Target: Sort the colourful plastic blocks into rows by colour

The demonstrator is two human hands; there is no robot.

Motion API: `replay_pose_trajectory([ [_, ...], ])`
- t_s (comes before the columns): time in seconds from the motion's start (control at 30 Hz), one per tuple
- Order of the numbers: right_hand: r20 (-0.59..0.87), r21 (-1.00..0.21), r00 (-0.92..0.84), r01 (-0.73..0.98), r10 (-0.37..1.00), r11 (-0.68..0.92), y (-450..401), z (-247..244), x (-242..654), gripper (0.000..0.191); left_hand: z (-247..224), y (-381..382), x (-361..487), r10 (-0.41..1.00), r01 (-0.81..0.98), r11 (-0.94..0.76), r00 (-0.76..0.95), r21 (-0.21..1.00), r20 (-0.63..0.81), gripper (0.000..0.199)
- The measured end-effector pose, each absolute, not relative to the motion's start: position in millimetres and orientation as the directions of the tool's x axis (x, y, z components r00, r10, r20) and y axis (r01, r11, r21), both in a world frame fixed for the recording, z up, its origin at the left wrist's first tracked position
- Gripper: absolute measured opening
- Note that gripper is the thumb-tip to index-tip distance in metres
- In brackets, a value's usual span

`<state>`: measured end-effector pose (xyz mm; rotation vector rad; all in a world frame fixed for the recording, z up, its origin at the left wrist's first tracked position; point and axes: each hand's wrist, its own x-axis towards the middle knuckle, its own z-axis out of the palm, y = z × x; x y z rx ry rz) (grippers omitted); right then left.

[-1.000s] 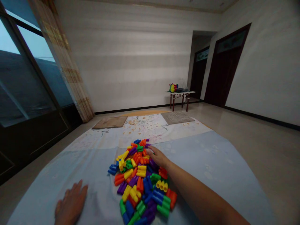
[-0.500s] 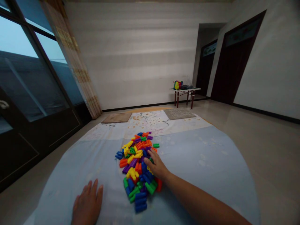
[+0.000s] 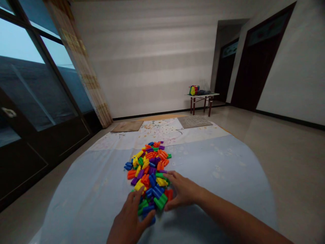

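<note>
A long heap of plastic building blocks (image 3: 152,162) in red, orange, yellow, green, blue and purple lies on the cloth-covered table (image 3: 210,169). At the heap's near left edge is my left hand (image 3: 132,213), fingers apart, its thumb by a blue block (image 3: 148,209). My right hand (image 3: 181,188) curves around the near right edge with thumb and fingers spread. Between its thumb and fingers are a red block (image 3: 169,194) and, closer to the middle, a green block (image 3: 160,202). Some blocks under the left fingers are hidden.
A brown mat (image 3: 127,126) and a grey mat (image 3: 195,122) lie at the table's far end. Beyond, a small folding table (image 3: 202,96) holds a colourful bag (image 3: 194,90) and dark plastic. Glass doors (image 3: 38,88) and a curtain (image 3: 87,74) stand at left.
My left hand has moved right and forward from the bare cloth to the heap. My right hand has come back from the heap's middle to its near right side, spreading its fingers.
</note>
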<state>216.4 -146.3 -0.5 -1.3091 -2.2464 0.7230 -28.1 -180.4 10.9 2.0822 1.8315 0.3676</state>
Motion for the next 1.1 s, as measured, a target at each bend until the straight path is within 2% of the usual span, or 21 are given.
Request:
replay_pose_trajectory([
  [0.1, 0.077, -0.582, -0.491, 0.685, 0.868, 0.439, -150, -14, 198, 0.118, 6, -181, -12, 0.985, 0.938, -0.12, 0.155, 0.326, -0.082, 0.08],
  [0.17, 0.119, -0.576, -0.489, 0.675, 0.864, 0.461, -148, -22, 187, 0.112, -1, -176, -11, 0.984, 0.934, -0.137, 0.167, 0.33, -0.062, 0.077],
  [0.27, 0.229, -0.618, -0.479, 0.601, 0.847, 0.507, -142, -30, 178, 0.091, -15, -167, -13, 0.983, 0.899, -0.173, 0.182, 0.402, 0.016, 0.069],
  [0.33, 0.27, -0.663, -0.464, 0.546, 0.844, 0.512, -136, -30, 175, 0.083, -24, -160, -13, 0.982, 0.859, -0.187, 0.176, 0.476, 0.068, 0.062],
  [0.47, 0.278, -0.751, -0.395, 0.478, 0.875, 0.455, -115, -20, 167, 0.076, -25, -140, -9, 0.984, 0.797, -0.163, 0.092, 0.581, 0.151, 0.054],
  [0.63, 0.259, -0.793, -0.254, 0.495, 0.932, 0.355, -67, 5, 149, 0.053, 8, -90, -4, 0.993, 0.659, -0.068, -0.03, 0.749, 0.116, 0.039],
  [0.73, 0.26, -0.802, -0.191, 0.503, 0.947, 0.322, -42, 20, 143, 0.054, 26, -56, -6, 0.992, 0.587, -0.054, -0.063, 0.808, 0.112, 0.041],
  [0.87, 0.353, -0.778, -0.182, 0.488, 0.918, 0.396, -31, 26, 153, 0.065, 33, -34, -15, 0.974, 0.562, -0.089, -0.123, 0.822, 0.189, 0.051],
  [1.0, 0.42, -0.73, -0.157, 0.526, 0.894, 0.435, -42, 17, 186, 0.053, 23, -54, -31, 0.932, 0.593, -0.128, -0.202, 0.795, 0.301, 0.065],
  [1.1, 0.359, -0.727, -0.146, 0.575, 0.922, 0.374, -53, 2, 208, 0.05, 11, -84, -45, 0.932, 0.666, -0.119, -0.182, 0.736, 0.315, 0.073],
])
